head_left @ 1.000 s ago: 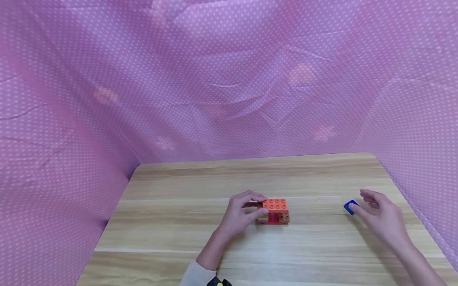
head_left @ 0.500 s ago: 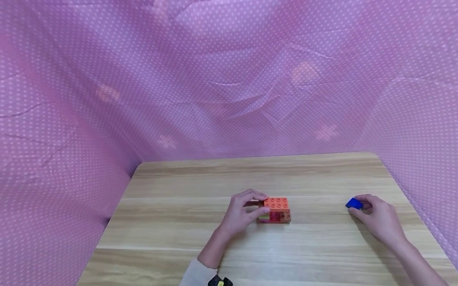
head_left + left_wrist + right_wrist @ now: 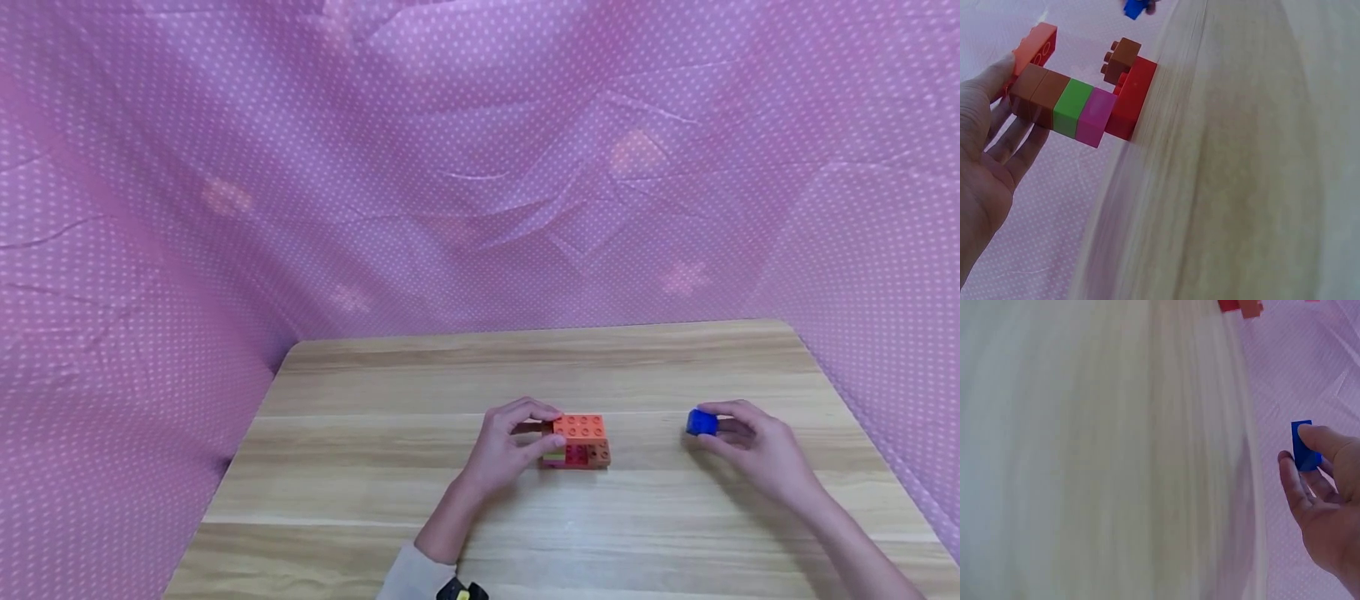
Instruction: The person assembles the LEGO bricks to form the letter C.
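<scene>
On the table stands a structure of toy building bricks. Its top is an orange brick (image 3: 579, 427) with studs; in the left wrist view a column of brown bricks (image 3: 1032, 94), a green brick (image 3: 1072, 107) and a pink brick (image 3: 1096, 117) joins it to a red base brick (image 3: 1132, 99). A further brown brick (image 3: 1122, 60) sits on the base's other end. My left hand (image 3: 501, 446) grips the orange brick's left end between thumb and fingers. Off to the right, my right hand (image 3: 761, 446) pinches a blue brick (image 3: 702, 422) above the table, apart from the structure.
The wood-grain table (image 3: 375, 467) has rounded far corners. Pink polka-dot cloth (image 3: 480, 208) hangs behind it and along both sides. A black band with a yellow mark (image 3: 462, 591) shows at the left sleeve.
My right hand has taken hold of the blue brick, lifted it off the table and carried it left toward the structure. The left hand and structure have stayed in place.
</scene>
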A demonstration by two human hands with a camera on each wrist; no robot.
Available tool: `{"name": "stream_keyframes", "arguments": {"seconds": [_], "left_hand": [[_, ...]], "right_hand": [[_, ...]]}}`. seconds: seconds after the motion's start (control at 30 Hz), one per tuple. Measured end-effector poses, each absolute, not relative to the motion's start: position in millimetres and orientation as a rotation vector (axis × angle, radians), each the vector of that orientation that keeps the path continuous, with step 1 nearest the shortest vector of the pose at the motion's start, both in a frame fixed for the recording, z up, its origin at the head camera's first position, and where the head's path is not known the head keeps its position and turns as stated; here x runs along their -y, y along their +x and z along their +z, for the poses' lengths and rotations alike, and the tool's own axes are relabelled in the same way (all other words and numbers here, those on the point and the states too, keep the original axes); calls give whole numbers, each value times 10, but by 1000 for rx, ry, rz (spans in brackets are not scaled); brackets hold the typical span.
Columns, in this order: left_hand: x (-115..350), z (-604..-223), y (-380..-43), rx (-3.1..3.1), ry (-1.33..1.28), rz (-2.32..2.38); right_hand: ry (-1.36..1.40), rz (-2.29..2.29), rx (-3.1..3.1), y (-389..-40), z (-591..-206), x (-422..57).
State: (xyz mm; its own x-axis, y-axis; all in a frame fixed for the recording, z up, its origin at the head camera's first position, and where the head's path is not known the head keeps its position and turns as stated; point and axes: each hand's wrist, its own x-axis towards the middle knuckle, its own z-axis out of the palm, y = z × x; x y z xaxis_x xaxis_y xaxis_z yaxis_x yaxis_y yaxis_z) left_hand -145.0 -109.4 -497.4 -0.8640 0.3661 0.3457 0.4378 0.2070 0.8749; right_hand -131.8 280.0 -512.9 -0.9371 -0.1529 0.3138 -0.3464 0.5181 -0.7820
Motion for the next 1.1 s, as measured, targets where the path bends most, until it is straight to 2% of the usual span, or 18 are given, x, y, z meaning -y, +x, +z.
{"name": "stream_keyframes", "arguments": {"seconds": [0.5, 1.1], "left_hand": [[1097, -4970, -1444, 2389, -800, -1775], [1095, -4977, -1441, 2412, -795, -1762]], "right_hand": [[661, 1890, 2447, -1310, -4923, -2189], [678, 2105, 2527, -1342, -4964, -1729]]}}
